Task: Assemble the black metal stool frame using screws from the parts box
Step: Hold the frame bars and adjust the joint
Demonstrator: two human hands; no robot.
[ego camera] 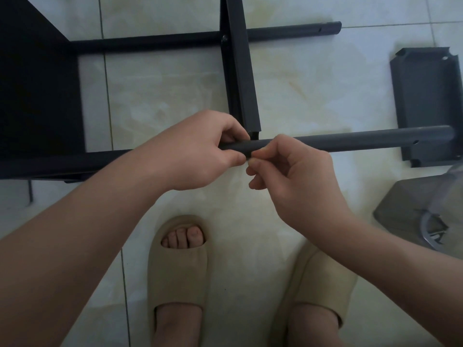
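Observation:
The black metal stool frame lies on the tiled floor. Its near round leg tube [350,140] runs left to right across the middle. A flat cross brace [240,71] comes down from the far tube [288,32] and ends right above the near tube. My left hand [198,151] grips the near tube just below the brace's end. My right hand [283,166] touches the tube beside it, its thumb and forefinger pinched together at the joint; whatever they pinch is hidden. The black seat panel [32,91] fills the left side.
A loose dark metal bracket plate [428,96] lies at the right, under the near tube's end. A grey plastic parts bag or box [421,211] with a curved metal piece sits at the lower right. My two feet in beige slippers [178,266] stand below the hands.

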